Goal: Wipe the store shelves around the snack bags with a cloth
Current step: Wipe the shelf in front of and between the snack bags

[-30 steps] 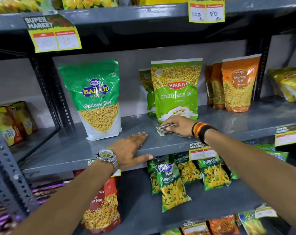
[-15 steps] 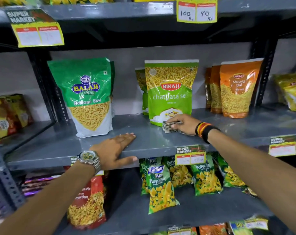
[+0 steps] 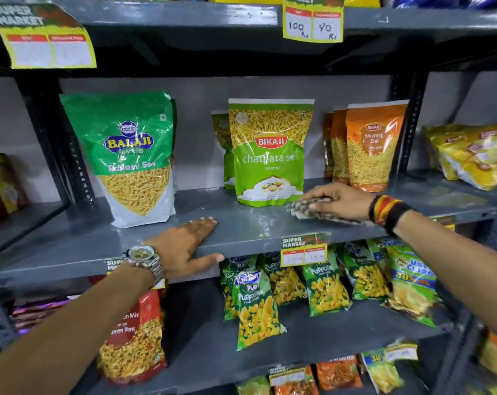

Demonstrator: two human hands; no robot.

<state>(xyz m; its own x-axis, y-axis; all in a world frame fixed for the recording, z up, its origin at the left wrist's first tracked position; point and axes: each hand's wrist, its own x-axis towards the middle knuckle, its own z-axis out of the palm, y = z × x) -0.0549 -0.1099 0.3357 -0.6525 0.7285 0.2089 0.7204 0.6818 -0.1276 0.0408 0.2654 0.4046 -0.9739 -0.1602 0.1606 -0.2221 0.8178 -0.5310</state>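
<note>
My right hand [image 3: 338, 199] presses a patterned cloth [image 3: 301, 208] flat on the grey middle shelf [image 3: 250, 223], just right of the base of the green Bikaji snack bag [image 3: 270, 152]. My left hand [image 3: 187, 246] lies flat on the shelf's front edge with fingers spread and thumb over the lip, holding nothing. A large green Balaji bag [image 3: 127, 155] stands upright to the left. Orange Moong Dal bags [image 3: 369, 143] stand to the right, behind my right hand.
Price tags hang from the upper shelf edge [image 3: 312, 21] and the middle shelf edge [image 3: 303, 249]. Green puffcorn bags [image 3: 255, 303] and a red mix bag [image 3: 133, 337] fill the shelf below. Yellow packs [image 3: 469, 155] lie at far right. Black uprights [image 3: 53, 138] frame the bay.
My right hand has slid the cloth to the right along the shelf, from in front of the Bikaji bag to its right side. My left hand has stayed on the shelf edge.
</note>
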